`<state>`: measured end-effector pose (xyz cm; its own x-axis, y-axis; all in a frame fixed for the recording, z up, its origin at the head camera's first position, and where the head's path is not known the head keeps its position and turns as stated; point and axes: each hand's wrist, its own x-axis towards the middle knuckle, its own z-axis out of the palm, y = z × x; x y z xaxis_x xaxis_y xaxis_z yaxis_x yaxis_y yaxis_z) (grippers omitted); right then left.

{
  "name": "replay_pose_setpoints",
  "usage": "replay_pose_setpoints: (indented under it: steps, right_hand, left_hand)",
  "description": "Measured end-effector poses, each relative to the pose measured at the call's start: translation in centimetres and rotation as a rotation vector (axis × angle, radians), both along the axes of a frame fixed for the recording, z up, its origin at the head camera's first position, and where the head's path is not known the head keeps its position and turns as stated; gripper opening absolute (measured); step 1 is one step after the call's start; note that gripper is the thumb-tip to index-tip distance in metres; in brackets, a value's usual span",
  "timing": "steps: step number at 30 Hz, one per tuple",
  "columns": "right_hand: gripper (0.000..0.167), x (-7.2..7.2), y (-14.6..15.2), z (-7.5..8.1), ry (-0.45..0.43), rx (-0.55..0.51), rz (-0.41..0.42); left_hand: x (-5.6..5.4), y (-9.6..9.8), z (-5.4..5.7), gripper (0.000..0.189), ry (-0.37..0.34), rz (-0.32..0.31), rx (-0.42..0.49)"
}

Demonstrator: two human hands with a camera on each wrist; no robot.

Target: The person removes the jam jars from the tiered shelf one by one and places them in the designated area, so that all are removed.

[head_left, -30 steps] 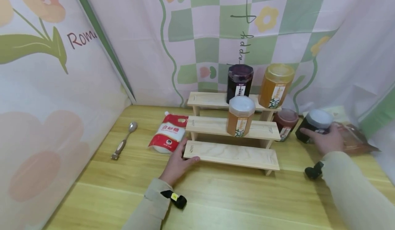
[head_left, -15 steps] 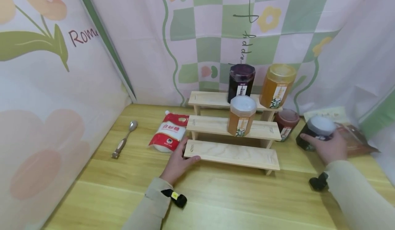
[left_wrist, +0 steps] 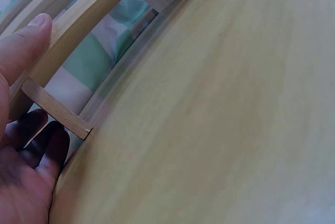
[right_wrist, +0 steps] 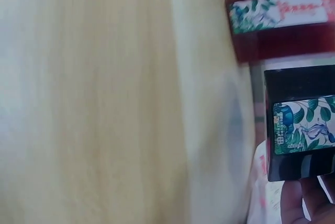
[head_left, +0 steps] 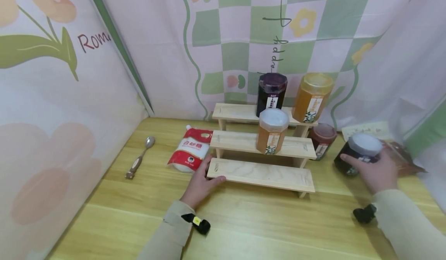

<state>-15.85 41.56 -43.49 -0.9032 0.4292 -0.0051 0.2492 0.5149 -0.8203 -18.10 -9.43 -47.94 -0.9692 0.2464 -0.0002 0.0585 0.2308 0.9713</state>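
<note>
A three-step wooden display stand [head_left: 261,174] stands mid-table in the head view. My left hand [head_left: 200,186] grips the left end of its lowest step. In the left wrist view the thumb [left_wrist: 26,48] lies on the board and the fingers curl beneath, by the leg [left_wrist: 57,110]. At the right, my right hand [head_left: 381,173] holds a dark jar [head_left: 359,151] with a whitish lid, tilted slightly. Its leafy label [right_wrist: 306,124] shows in the right wrist view, fingers round one side. A dark purple jar [head_left: 271,95] and a yellow-orange jar [head_left: 311,101] occupy the top step; an orange jar [head_left: 271,134] sits on the middle one.
A reddish jar [head_left: 323,140] stands on the table just right of the stand. Behind the right hand lies a brown bag [head_left: 404,159]. Left of the stand are a red-and-white sugar bag [head_left: 191,149] and a spoon [head_left: 139,159]. Printed curtains [head_left: 167,58] enclose the table.
My right hand has brought the dark jar a little toward me and to the right, away from the brown bag. The left hand stays on the stand.
</note>
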Motion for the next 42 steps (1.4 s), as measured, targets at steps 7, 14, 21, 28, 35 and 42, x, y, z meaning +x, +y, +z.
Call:
replay_pose_setpoints:
  steps: [7, 14, 21, 28, 35, 42]
  right_hand:
    - [0.107, 1.2, -1.6, 1.4, 0.040, 0.012, 0.037]
    - [0.097, 2.1, -2.8, 2.7, 0.102, 0.046, 0.045]
    - [0.094, 2.9, -3.8, 4.3, 0.080, 0.074, 0.041]
    - [0.091, 3.4, -4.9, 5.4, 0.094, 0.092, 0.037]
    - [0.088, 3.7, -6.0, 6.4, 0.122, 0.084, 0.041]
    - [0.089, 3.5, -7.3, 7.3, 0.148, 0.045, 0.055]
  left_hand:
    - [0.1, 0.0, 0.1, 0.098, 0.000, -0.003, 0.007]
    - [0.1, 0.0, 0.2, 0.098, 0.002, -0.005, 0.003]
    - [0.3, 0.1, 0.5, 0.099, -0.001, 0.002, -0.005]
    - [0.4, 0.1, 0.5, 0.099, 0.000, 0.002, -0.015]
    - [0.3, 0.2, 0.4, 0.097, 0.000, -0.002, 0.005]
    - [0.3, 0.1, 0.4, 0.097, -0.004, 0.010, -0.011]
